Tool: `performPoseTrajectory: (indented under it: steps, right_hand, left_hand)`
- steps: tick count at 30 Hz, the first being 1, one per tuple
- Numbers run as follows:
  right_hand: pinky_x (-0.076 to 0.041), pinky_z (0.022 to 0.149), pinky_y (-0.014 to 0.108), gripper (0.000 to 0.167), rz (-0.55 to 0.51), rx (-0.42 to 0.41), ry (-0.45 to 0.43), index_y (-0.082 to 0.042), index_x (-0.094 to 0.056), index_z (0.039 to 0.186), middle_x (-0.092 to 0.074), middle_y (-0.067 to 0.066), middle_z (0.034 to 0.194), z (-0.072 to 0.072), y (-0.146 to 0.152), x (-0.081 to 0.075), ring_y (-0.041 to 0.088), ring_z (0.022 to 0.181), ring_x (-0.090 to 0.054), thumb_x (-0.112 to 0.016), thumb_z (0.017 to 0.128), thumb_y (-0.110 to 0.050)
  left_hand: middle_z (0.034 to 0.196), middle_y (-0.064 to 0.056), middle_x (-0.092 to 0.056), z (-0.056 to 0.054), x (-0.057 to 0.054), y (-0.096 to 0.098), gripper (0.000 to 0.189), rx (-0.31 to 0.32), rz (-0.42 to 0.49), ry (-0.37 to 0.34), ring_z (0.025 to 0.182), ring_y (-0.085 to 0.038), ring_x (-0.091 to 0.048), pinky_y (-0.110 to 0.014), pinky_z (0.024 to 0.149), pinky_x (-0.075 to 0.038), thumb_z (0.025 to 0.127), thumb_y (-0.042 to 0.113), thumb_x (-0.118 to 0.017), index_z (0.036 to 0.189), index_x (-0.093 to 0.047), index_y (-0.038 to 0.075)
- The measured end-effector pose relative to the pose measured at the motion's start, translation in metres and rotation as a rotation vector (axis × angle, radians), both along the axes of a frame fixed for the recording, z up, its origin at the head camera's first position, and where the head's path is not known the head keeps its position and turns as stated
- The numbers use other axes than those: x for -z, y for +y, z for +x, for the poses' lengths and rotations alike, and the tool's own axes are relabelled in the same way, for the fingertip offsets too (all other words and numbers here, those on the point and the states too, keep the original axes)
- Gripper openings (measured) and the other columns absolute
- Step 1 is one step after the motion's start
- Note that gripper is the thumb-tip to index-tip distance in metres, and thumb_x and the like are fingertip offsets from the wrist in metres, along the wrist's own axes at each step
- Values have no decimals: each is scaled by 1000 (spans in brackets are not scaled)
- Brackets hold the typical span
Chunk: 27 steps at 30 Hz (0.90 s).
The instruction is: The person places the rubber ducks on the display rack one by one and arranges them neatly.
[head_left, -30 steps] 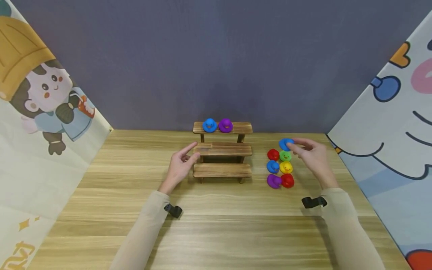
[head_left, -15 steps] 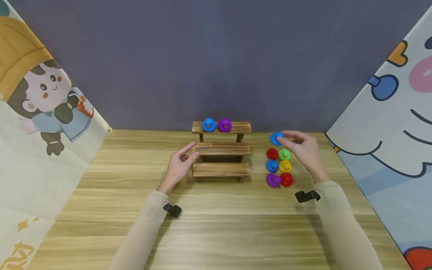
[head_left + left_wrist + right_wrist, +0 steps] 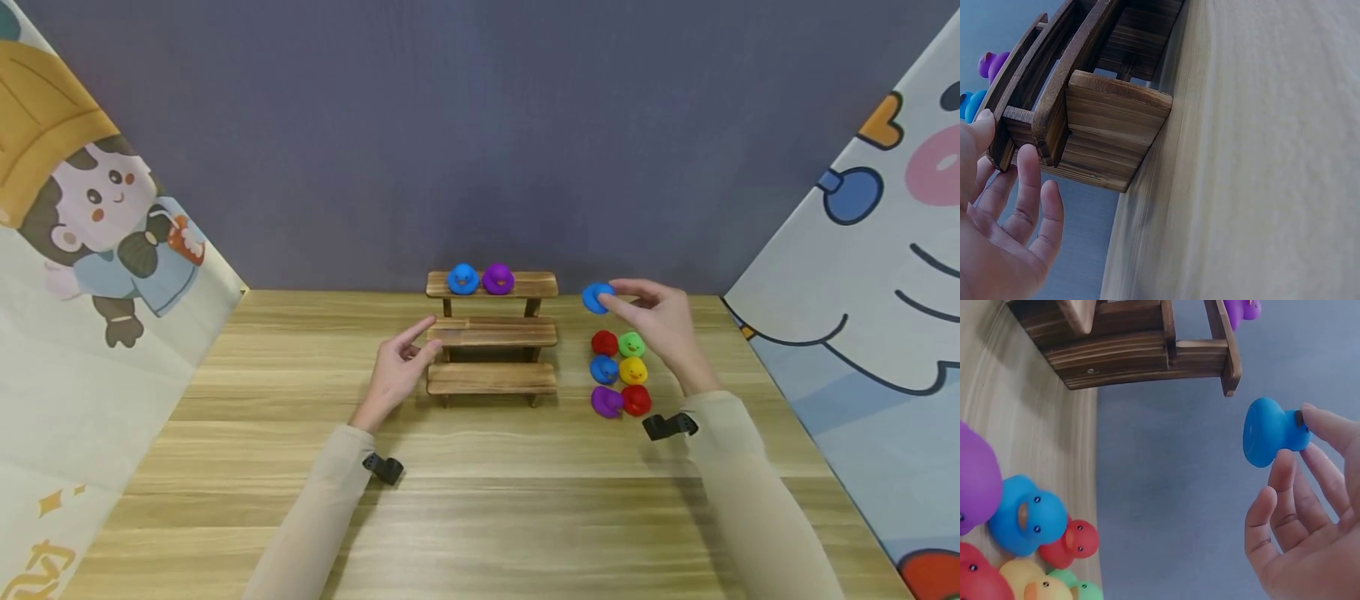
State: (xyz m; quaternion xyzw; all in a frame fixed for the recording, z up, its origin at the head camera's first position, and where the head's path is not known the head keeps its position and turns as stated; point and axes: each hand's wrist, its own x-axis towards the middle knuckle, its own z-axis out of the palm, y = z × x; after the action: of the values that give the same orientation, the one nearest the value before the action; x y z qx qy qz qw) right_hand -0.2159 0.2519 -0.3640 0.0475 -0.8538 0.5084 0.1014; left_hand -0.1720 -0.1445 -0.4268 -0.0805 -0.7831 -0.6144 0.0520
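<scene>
My right hand (image 3: pixel 660 321) pinches a blue rubber duck (image 3: pixel 1266 431) by its head between thumb and fingers, raised to the right of a three-step wooden shelf (image 3: pixel 491 379). On the shelf's top step sit a blue duck (image 3: pixel 463 279) and a purple duck (image 3: pixel 498 279). My left hand (image 3: pixel 397 367) is at the shelf's left end, fingers apart and relaxed, holding nothing. In the left wrist view its fingertips (image 3: pixel 1029 156) are right at the ends of the steps.
Right of the shelf, several ducks stand in two columns on the wooden table (image 3: pixel 480 517): red (image 3: pixel 604 342), green (image 3: pixel 632 343), blue (image 3: pixel 603 369), yellow (image 3: pixel 633 371), purple (image 3: pixel 607 402) and red (image 3: pixel 637 400). A dark wall (image 3: pixel 480 150) rises behind the shelf.
My right hand has carried the blue duck left and upward, away from the group of ducks and closer to the shelf. The left hand has stayed in place.
</scene>
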Motion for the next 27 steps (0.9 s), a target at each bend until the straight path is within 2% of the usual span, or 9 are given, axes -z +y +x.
performPoseTrajectory:
  steps: [3,10,15,20,25,27]
  right_hand:
    - [-55,69,19,50,-20,-12,11,-9,-76,131,-73,-25,102,-1,-5,-2,3,79,-70,-84,93,-42]
    - [-52,67,22,49,-14,-15,2,-14,-78,129,-75,-18,110,-2,-18,-9,7,81,-67,-83,93,-47]
    - [-54,70,22,49,-19,-38,-3,-17,-78,130,-77,-7,121,-5,-26,-11,11,86,-70,-82,93,-49]
    - [-55,69,22,48,-26,-49,16,-17,-78,129,-78,-8,116,-9,-34,-13,7,81,-70,-83,93,-48]
    - [-56,68,23,49,-29,-62,17,-17,-78,129,-78,-4,117,-13,-41,-15,7,80,-71,-83,93,-49]
    - [-56,69,23,49,-26,-69,16,-17,-78,129,-78,0,120,-15,-44,-15,7,81,-72,-82,93,-50]
  left_hand:
    - [108,-33,-75,-2,2,0,50,1,4,1,73,-27,-64,-22,53,-39,106,15,-68,154,-57,4]
    - [101,-35,-75,-3,2,0,50,-3,-2,5,74,-41,-63,-21,52,-37,106,16,-69,153,-57,6]
    - [101,-35,-75,-4,2,0,49,-10,0,8,75,-39,-65,-21,52,-37,106,16,-69,153,-58,6]
    - [103,-34,-75,-3,1,0,49,-13,0,10,78,-42,-67,-20,52,-39,105,14,-69,152,-59,5]
    - [106,-35,-75,-12,14,-2,50,-13,-7,3,82,-52,-64,-20,52,-38,106,15,-69,153,-57,5]
    - [107,-35,-75,-17,22,-4,50,-12,-9,-2,83,-52,-65,-20,52,-38,106,14,-68,154,-56,5]
